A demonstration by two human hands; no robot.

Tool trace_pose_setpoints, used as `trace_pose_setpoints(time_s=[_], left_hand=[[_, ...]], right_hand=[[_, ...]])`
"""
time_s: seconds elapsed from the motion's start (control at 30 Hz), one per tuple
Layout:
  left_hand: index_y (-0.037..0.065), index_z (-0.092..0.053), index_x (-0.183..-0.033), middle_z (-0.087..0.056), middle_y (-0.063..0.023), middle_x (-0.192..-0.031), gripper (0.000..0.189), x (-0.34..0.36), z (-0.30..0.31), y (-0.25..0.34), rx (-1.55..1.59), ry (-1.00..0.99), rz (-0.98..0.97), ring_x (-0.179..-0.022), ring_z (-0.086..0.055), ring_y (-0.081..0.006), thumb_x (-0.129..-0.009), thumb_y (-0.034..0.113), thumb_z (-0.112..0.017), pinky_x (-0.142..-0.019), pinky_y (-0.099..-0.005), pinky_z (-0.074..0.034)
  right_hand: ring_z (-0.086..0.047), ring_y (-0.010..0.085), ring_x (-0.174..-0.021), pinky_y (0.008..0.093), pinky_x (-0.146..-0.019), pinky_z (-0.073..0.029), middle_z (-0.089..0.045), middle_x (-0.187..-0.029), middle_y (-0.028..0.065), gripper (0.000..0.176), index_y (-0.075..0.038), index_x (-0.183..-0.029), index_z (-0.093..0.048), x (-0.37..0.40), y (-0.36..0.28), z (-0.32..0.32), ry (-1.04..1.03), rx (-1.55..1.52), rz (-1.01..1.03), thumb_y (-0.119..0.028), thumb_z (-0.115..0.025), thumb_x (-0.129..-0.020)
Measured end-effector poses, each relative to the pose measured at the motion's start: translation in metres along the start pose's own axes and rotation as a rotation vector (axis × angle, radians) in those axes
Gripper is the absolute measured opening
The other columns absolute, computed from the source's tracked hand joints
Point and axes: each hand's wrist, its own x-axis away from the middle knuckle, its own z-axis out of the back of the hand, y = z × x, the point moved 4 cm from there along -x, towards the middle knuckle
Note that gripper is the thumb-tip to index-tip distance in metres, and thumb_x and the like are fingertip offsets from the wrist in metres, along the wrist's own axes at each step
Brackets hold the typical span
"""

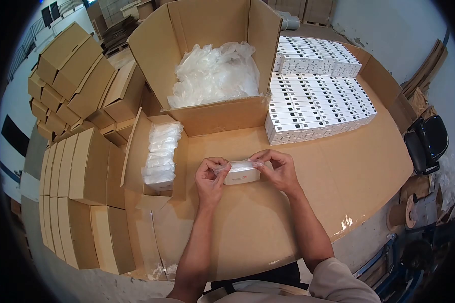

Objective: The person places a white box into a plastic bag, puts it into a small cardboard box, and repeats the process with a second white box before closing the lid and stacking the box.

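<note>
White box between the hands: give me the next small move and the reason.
Probably fold the loose ends of the clear wrap snugly against the white box. The left hand and right hand seem to pinch it at opposite ends, and the row of pieces in the open carton looks similarly wrapped.

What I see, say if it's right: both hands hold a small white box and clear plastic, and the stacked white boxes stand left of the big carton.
No: the stacked white boxes stand right of the big carton, as the head view shows. The left hand and right hand do hold the small box and plastic.
</note>
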Motion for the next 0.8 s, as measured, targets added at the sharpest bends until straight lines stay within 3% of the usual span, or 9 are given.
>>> trace_pose_setpoints(time_s=[0.43, 0.63, 0.73, 0.8], left_hand=[[0.005, -0.05, -0.086, -0.062, -0.007, -0.1, 0.025, 0.001, 0.004, -0.006, -0.004, -0.05, 0.053, -0.093, -0.056, -0.0102, -0.094, -0.003, -0.072, -0.086, -0.0274, -0.048], [0.005, -0.05, -0.087, -0.062, -0.0066, -0.1, 0.025, -0.001, 0.003, -0.005, 0.003, -0.039, 0.11, -0.093, -0.056, -0.0103, -0.093, -0.001, -0.073, -0.086, -0.0268, -0.047], [0.006, -0.05, -0.087, -0.061, -0.0063, -0.1, 0.025, -0.001, 0.005, -0.01, -0.017, -0.034, 0.098, -0.092, -0.055, -0.0099, -0.093, 0.0, -0.074, -0.085, -0.0261, -0.046], [0.006, -0.05, -0.087, -0.061, -0.0061, -0.1, 0.025, 0.0, 0.006, -0.01, -0.019, -0.027, 0.104, -0.092, -0.055, -0.0097, -0.093, 0.0, -0.074, -0.084, -0.0257, -0.046]], right_hand=[[-0.065, 0.0147, -0.096, 0.0314, -0.087, -0.052, -0.072, -0.099, 0.0098, 0.015, -0.001, -0.083, -0.063, 0.001, 0.011, 0.002, -0.071, -0.096, -0.136, -0.002, -0.074, -0.094], [-0.064, 0.0151, -0.103, 0.0309, -0.091, -0.051, -0.069, -0.111, 0.0103, 0.01, -0.001, -0.091, -0.066, 0.002, 0.007, 0.004, -0.061, -0.239, -0.164, 0.0, -0.076, -0.091], [-0.064, 0.0177, -0.112, 0.0327, -0.098, -0.049, -0.067, -0.123, 0.0128, 0.015, -0.002, -0.102, -0.073, 0.0, -0.005, 0.007, -0.086, -0.339, -0.02, 0.001, -0.078, -0.087], [-0.063, 0.0197, -0.118, 0.0342, -0.102, -0.047, -0.065, -0.13, 0.0138, 0.024, -0.005, -0.109, -0.077, -0.001, -0.01, 0.012, -0.253, -0.165, 0.075, 0.0, -0.079, -0.086]])
